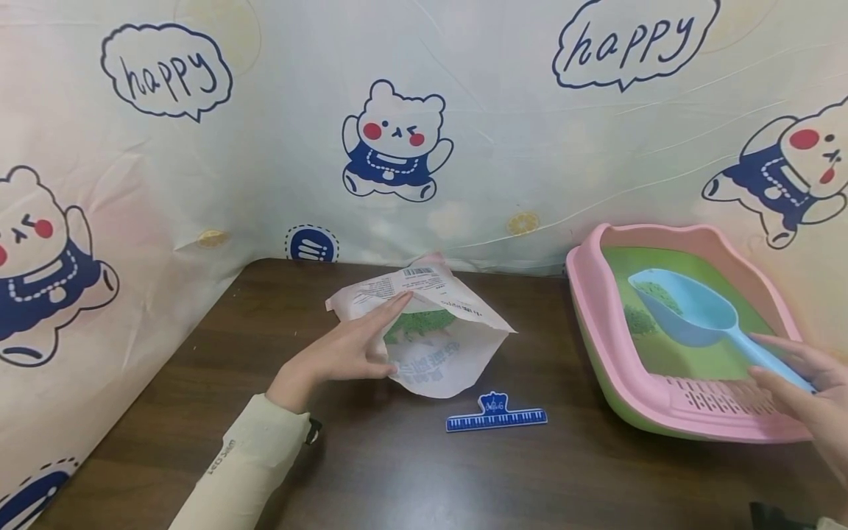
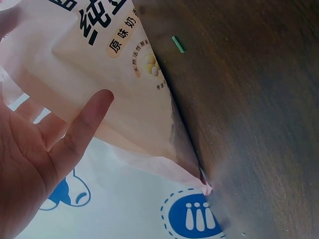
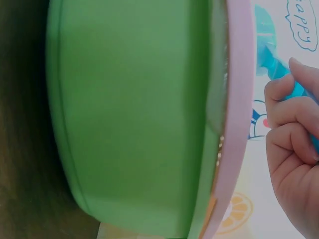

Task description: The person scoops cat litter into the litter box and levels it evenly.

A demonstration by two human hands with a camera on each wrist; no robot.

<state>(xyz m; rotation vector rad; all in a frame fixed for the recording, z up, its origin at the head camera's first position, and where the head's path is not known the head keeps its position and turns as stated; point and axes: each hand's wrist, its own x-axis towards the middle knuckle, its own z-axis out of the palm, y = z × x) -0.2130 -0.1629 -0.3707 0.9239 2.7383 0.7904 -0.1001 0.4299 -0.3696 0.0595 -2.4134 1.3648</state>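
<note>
A cartoon-bear cloth (image 1: 199,184) printed with "happy" bubbles is hung behind and to the left of a dark wooden bench (image 1: 371,471). At the left of the bench, a cream sleeve (image 1: 238,471) is seen leading to the left hand (image 1: 344,350), whose fingers are held straight and flat against the side of an open pale pink litter bag (image 1: 430,346). The bag is propped open near the middle of the bench, its mouth turned toward the right, and green pellets (image 1: 417,322) are visible inside. In the left wrist view the thumb (image 2: 82,127) is laid straight along the bag's printed face (image 2: 119,74), nothing being gripped, and a single green pellet (image 2: 178,44) is seen lying loose on the bench just beside the bag. In front of the bag, apart from it, a blue ruler-marked sealing clip (image 1: 495,415) is laid flat on the bench. Further right, a litter tray (image 1: 596,346) with a pink rim and green base is set on the bench. A light blue scoop (image 1: 689,309), carrying some green pellets in its bowl, is held over the inside of the tray. At the far right, its handle is gripped by the right hand (image 1: 804,397), with the fingers (image 3: 286,117) curled round it in the right wrist view, beside the tray's green wall (image 3: 134,114).
</note>
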